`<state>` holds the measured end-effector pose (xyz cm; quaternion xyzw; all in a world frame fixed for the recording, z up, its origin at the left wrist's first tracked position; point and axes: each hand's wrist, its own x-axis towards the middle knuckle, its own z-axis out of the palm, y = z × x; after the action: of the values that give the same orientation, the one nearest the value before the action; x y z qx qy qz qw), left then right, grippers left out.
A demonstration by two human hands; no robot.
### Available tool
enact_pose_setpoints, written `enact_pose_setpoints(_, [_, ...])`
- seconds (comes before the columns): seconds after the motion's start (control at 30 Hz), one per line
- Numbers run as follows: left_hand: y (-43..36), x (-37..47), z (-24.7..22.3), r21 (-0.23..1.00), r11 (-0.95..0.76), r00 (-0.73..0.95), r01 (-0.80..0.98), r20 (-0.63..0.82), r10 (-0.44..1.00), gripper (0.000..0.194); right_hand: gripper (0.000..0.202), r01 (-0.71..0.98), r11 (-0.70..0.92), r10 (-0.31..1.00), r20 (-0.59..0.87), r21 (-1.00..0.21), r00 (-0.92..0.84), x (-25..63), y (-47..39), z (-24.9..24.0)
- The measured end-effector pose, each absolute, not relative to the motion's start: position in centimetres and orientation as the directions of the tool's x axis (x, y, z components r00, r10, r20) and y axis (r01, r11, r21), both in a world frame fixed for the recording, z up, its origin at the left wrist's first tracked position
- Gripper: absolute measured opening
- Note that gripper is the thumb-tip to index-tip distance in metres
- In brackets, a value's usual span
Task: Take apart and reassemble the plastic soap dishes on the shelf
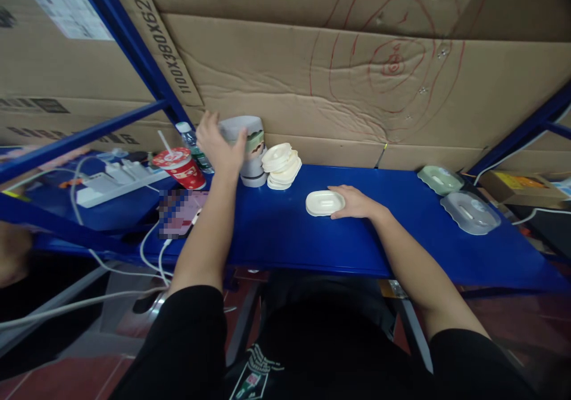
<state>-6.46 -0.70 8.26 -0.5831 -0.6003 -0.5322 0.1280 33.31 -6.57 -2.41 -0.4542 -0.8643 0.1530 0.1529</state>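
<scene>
My right hand (354,202) grips the right end of a small cream oval dish (325,202), which rests on the blue table; it looks like a soap dish. My left hand (220,144) is raised at the left side of a tall stack of grey and green plastic pieces (252,129), its thumb spread from the fingers and overlapping the stack. Nothing shows in its grasp, though slight blur hides whether it touches the stack. Beside that stack leans a pile of cream plastic pieces (282,168), similar in colour to the dish.
Left of the stacks stand a red cup with a straw (181,168) and a water bottle (196,150). A phone (182,212) with a cable and a white power strip (120,183) lie nearby. Rightward are a green scalloped tray (439,180), a translucent tray (470,212) and a cardboard box (524,190).
</scene>
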Motion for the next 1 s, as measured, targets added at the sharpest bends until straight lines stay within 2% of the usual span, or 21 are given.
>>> enact_pose_setpoints(0.07, [-2.4, -4.1, 7.1, 0.362, -0.434, -0.103, 0.825, 0.852, 0.513, 0.062, 0.109, 0.714, 0.547, 0.831, 0.183, -0.436, -0.525, 33.2, -6.8, -2.0])
enact_pose_setpoints(0.13, [-4.0, -1.2, 5.3, 0.277, -0.657, 0.234, 0.701, 0.782, 0.578, 0.056, 0.106, 0.676, 0.553, 0.831, 0.263, -0.487, -0.490, 33.1, -7.0, -1.5])
enact_pose_setpoints(0.2, [-5.2, 1.4, 3.4, 0.302, -0.782, 0.532, 0.546, 0.596, 0.602, 0.058, 0.104, 0.624, 0.558, 0.829, 0.338, -0.547, -0.446, 33.2, -7.1, -1.0])
enact_pose_setpoints(0.23, [-5.6, 2.4, 2.6, 0.349, -0.801, 0.618, 0.486, 0.511, 0.597, 0.058, 0.105, 0.594, 0.559, 0.829, 0.366, -0.579, -0.424, 33.2, -7.2, -0.8])
enact_pose_setpoints(0.3, [-5.9, 3.7, 1.5, 0.453, -0.789, 0.675, 0.414, 0.428, 0.601, 0.055, 0.110, 0.536, 0.553, 0.832, 0.399, -0.637, -0.384, 33.2, -7.2, -0.5])
enact_pose_setpoints(0.37, [-5.8, 3.9, 1.3, 0.524, -0.764, 0.654, 0.377, 0.434, 0.620, 0.045, 0.118, 0.493, 0.551, 0.834, 0.420, -0.673, -0.358, 33.2, -7.1, -0.3])
enact_pose_setpoints(0.47, [-5.4, 3.1, 2.6, 0.530, -0.739, 0.534, 0.417, 0.514, 0.671, 0.034, 0.128, 0.466, 0.554, 0.832, 0.458, -0.690, -0.312, 33.3, -7.0, -0.2])
enact_pose_setpoints(0.53, [-4.9, 2.3, 4.0, 0.520, -0.663, 0.350, 0.539, 0.578, 0.738, 0.033, 0.127, 0.476, 0.542, 0.839, 0.474, -0.692, -0.267, 33.5, -6.8, -0.1])
enact_pose_setpoints(0.63, [-3.9, 1.3, 5.9, 0.548, -0.437, 0.026, 0.714, 0.602, 0.798, 0.035, 0.120, 0.505, 0.514, 0.851, 0.484, -0.693, -0.203, 33.8, -6.6, -0.2])
enact_pose_setpoints(0.7, [-3.3, 1.1, 6.7, 0.545, -0.315, -0.082, 0.777, 0.583, 0.809, 0.042, 0.116, 0.509, 0.508, 0.853, 0.487, -0.695, -0.187, 33.8, -6.6, -0.4])
enact_pose_setpoints(0.83, [-2.7, 1.2, 6.0, 0.481, -0.206, -0.090, 0.852, 0.522, 0.848, 0.057, 0.104, 0.528, 0.534, 0.838, 0.497, -0.661, -0.225, 33.2, -6.8, -0.7])
enact_pose_setpoints(1.0, [-2.5, 1.0, 3.2, 0.433, -0.229, -0.024, 0.872, 0.506, 0.862, 0.059, 0.094, 0.625, 0.547, 0.813, 0.532, -0.557, -0.238, 33.8, -7.1, -0.2])
